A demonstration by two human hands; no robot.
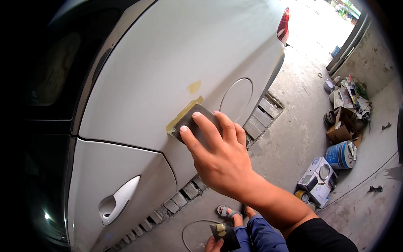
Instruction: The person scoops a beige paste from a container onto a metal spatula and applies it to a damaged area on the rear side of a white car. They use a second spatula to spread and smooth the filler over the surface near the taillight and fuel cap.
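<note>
My right hand (222,155) presses a dark, flat rectangular spreader (208,112) against the pale car panel (134,71), fingertips on its face. Yellow putty (182,114) lines the spreader's upper edge, and a small yellow patch (194,86) sits just above. The round fuel flap (236,94) is to their right; the door handle (124,195) is lower left. Low in the view, my left hand (213,244) grips a dark square plate (230,238) with yellow putty on it.
A hose (187,224) lies on the concrete floor (285,147) by my sandalled feet (228,212). A drainage channel (260,117) runs beside the car. Cans (340,155), cardboard boxes (340,130) and papers (350,96) line the wall (378,59) at right.
</note>
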